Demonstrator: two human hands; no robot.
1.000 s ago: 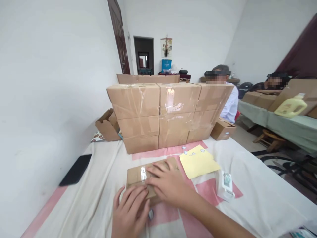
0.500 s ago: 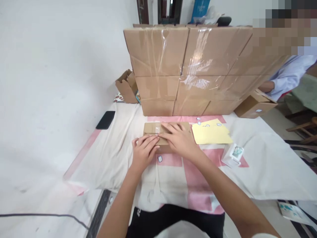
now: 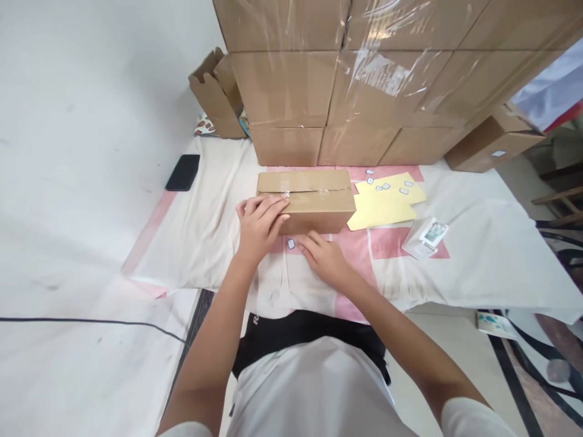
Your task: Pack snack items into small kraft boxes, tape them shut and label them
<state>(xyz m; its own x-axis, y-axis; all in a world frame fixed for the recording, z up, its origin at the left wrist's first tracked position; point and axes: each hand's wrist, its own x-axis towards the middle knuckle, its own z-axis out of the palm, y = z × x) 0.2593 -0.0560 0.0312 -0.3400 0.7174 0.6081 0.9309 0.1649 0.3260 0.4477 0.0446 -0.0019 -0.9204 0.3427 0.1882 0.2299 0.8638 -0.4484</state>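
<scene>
A closed brown cardboard box [image 3: 314, 201] lies on the cloth before me, with clear tape over part of its top seam. My left hand [image 3: 262, 224] rests on its left front edge, fingers stretched out across the top. Just in front of the box, my right hand [image 3: 322, 256] is low over the cloth with fingers extended and nothing visible in them. Its fingertips are beside a small white label with a dark outline [image 3: 291, 244], a little apart from it.
Yellow paper sheets [image 3: 387, 203] with several small labels lie right of the box. A clear plastic container [image 3: 424, 238] stands nearer. Stacked, taped cartons [image 3: 291, 91] rise behind. A black phone-like slab [image 3: 183, 172] lies left; another carton [image 3: 494, 141] is at the right, near a person's sleeve.
My right hand has come off the box top and moved down toward the label on the cloth. My left hand stays on the box. The view has tilted downward.
</scene>
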